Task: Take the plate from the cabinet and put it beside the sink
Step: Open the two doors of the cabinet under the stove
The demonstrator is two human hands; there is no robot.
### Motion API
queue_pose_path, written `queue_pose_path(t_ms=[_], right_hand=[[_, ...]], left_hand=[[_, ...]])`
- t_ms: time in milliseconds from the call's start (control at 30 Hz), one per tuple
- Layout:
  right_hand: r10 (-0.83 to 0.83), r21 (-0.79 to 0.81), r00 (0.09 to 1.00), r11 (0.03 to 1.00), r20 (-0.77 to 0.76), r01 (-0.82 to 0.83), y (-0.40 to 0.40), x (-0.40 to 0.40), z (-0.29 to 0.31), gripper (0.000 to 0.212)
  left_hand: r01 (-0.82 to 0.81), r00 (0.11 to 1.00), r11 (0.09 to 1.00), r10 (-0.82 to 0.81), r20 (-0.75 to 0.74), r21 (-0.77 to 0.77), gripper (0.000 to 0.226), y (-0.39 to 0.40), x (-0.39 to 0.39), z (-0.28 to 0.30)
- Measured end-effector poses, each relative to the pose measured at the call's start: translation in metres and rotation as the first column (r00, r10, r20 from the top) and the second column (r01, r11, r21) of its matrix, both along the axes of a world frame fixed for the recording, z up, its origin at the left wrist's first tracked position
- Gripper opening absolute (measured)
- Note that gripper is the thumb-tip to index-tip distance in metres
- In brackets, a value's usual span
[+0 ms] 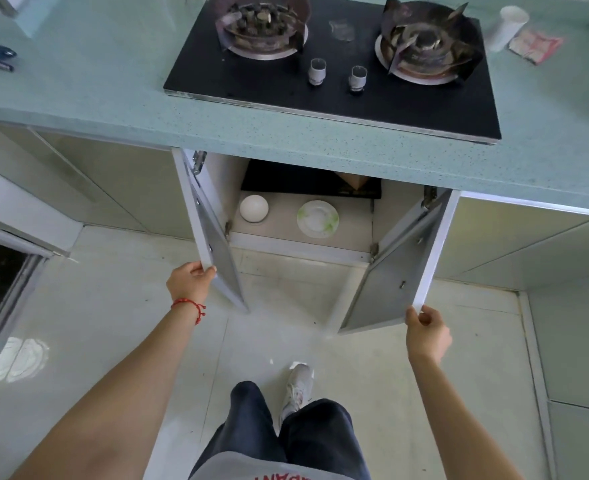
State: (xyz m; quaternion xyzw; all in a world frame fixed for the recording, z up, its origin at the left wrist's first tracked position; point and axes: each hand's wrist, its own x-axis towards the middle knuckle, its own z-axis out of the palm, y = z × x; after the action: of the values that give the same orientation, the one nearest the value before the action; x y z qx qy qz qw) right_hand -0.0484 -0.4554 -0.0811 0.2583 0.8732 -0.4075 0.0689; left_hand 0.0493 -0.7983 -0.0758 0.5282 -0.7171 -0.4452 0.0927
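Pale green speckled countertop [95, 95] with black two-burner gas hob [334, 81] overhangs the open base cabinet [303, 247]. Left hand [191, 280] pinches left grey door [213, 237] edge, right hand [428, 332] pinches right grey door [400, 268] edge, holding both wide for access. White green-patterned plate [317, 218] sits flat on the shelf beside a white, probably upturned, bowl [254, 208]. Sink not visible.
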Motion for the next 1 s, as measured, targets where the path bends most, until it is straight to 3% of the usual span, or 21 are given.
queue_pose_path(t_ms=[233,500,667,867,1000], right_hand=[[-0.065,0.046,0.998,0.997,-0.005,0.066,0.019,0.009,0.007,0.032],[-0.156,-0.006,0.988,0.988,0.017,0.156,0.009,0.039,-0.001,0.040],[-0.077,-0.055,0.996,0.995,0.046,0.079,-0.025,0.062,-0.003,0.041],[0.209,-0.130,0.978,0.970,0.006,-0.207,-0.066,0.088,0.005,0.036],[0.417,-0.060,0.909,0.907,-0.015,-0.417,-0.081,0.098,0.007,0.038]], left_hand=[[0.036,0.999,0.999,-0.035,0.020,-0.041,0.013,-0.015,0.016,-0.003],[-0.046,0.998,0.996,0.050,0.050,-0.083,0.017,-0.032,0.044,-0.003],[-0.076,0.992,0.995,0.082,0.096,-0.066,0.023,-0.022,0.061,-0.005],[0.220,0.975,0.975,-0.221,0.036,0.027,0.030,0.010,0.076,-0.005],[0.523,0.852,0.849,-0.518,0.079,-0.079,0.041,0.020,0.080,-0.002]])
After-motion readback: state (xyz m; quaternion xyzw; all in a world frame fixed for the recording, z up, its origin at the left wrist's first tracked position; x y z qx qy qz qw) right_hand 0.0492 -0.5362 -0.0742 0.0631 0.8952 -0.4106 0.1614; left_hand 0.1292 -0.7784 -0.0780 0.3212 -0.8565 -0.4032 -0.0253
